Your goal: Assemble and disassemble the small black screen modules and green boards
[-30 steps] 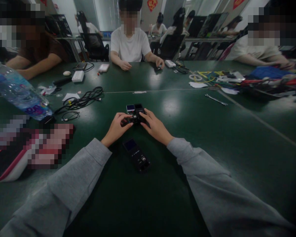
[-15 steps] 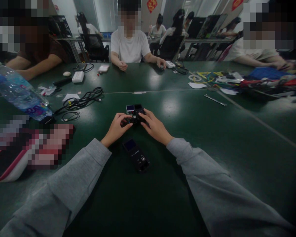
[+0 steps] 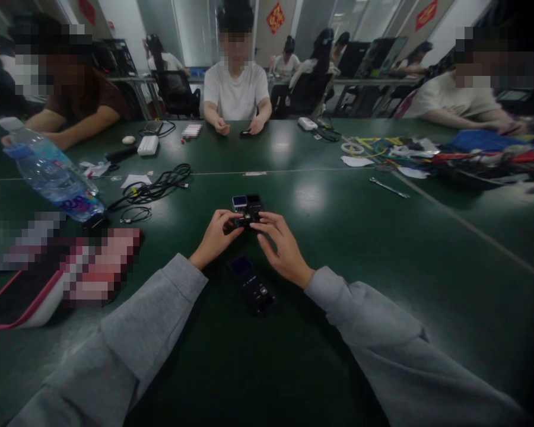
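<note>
My left hand (image 3: 216, 236) pinches a small dark electronic part (image 3: 244, 221), with thumb and index finger curled at its left side. The fingertips of my right hand (image 3: 281, 244) touch the right side of that part, while its thumb stays apart below. Just beyond the fingers lie a small screen with a white frame (image 3: 239, 202) and a black case with a dark screen (image 3: 253, 202), side by side. Whether these join the part is hidden by my fingers. Nearer me, a black handheld device (image 3: 251, 283) with a screen and buttons lies slanted on the table.
On the green table (image 3: 329, 219), a water bottle (image 3: 57, 178), black cables (image 3: 160, 182) and a pink-edged case (image 3: 31, 284) are at left. A wrench (image 3: 388, 187) and a heap of wires (image 3: 471, 148) lie at right. People sit across the table.
My right hand has slid back off the black case, and its fingers now touch the small part. The view has shifted slightly. The person opposite has drawn both hands together.
</note>
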Demonstrator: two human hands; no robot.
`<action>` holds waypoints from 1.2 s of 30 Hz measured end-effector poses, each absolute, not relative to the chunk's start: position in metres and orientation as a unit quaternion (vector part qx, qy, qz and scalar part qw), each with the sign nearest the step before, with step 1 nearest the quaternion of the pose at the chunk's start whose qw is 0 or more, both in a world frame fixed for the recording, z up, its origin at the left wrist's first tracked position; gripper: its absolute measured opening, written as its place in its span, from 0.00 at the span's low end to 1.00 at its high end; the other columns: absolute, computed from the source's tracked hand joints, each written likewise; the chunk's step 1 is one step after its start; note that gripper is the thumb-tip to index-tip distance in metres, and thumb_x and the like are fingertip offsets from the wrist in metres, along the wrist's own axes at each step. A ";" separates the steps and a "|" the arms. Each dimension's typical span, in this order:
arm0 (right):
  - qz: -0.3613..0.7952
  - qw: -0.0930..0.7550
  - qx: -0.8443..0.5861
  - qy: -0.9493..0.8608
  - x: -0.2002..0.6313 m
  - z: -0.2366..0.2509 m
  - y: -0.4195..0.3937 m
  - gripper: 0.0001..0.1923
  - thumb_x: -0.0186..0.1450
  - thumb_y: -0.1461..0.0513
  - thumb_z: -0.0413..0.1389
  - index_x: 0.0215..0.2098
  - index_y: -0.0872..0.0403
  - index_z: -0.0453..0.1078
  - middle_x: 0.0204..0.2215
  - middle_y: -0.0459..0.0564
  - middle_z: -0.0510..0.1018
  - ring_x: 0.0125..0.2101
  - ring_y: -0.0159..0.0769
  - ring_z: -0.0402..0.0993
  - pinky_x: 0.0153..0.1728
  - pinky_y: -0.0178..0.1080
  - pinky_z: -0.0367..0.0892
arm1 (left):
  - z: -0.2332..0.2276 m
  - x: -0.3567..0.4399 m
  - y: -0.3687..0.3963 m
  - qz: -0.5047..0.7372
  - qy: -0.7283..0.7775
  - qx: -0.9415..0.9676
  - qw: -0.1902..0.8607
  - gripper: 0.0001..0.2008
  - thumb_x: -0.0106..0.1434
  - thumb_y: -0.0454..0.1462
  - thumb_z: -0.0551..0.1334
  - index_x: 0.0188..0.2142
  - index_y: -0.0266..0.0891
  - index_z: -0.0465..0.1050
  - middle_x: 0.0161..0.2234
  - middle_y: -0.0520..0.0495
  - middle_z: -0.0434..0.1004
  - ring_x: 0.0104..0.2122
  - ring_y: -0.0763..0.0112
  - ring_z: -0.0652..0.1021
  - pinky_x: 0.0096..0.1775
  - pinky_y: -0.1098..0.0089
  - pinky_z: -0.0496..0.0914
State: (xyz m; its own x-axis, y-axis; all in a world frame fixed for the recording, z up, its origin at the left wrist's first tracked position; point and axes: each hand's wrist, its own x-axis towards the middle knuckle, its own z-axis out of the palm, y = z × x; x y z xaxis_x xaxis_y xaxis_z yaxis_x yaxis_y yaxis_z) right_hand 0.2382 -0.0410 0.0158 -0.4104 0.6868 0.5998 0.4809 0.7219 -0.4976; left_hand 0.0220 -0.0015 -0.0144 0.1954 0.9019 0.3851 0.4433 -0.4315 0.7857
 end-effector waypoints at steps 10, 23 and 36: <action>0.245 0.262 -0.310 -0.881 0.242 0.034 -0.129 0.37 0.67 0.49 0.58 0.70 0.41 0.50 0.71 0.55 0.44 0.68 0.56 0.50 0.60 0.64 0.64 | -0.011 0.023 -0.004 0.424 0.476 0.719 0.276 0.15 0.63 0.39 0.67 0.50 0.43 0.74 0.51 0.44 0.66 0.42 0.67 0.75 0.43 0.62 0.73; 0.085 0.225 -0.432 -0.869 0.301 0.012 -0.115 0.31 0.70 0.62 0.51 0.70 0.48 0.51 0.72 0.55 0.40 0.67 0.54 0.54 0.61 0.60 0.65 | -0.014 0.021 -0.003 0.413 0.478 0.728 0.268 0.16 0.64 0.40 0.66 0.51 0.43 0.73 0.52 0.44 0.65 0.42 0.67 0.76 0.44 0.60 0.74; -0.021 0.324 -0.522 -0.789 0.270 -0.013 0.027 0.29 0.66 0.64 0.53 0.66 0.57 0.60 0.68 0.66 0.50 0.64 0.62 0.59 0.58 0.61 0.66 | -0.016 0.018 -0.001 0.413 0.474 0.734 0.257 0.16 0.64 0.41 0.66 0.51 0.44 0.73 0.52 0.44 0.66 0.42 0.67 0.76 0.43 0.59 0.74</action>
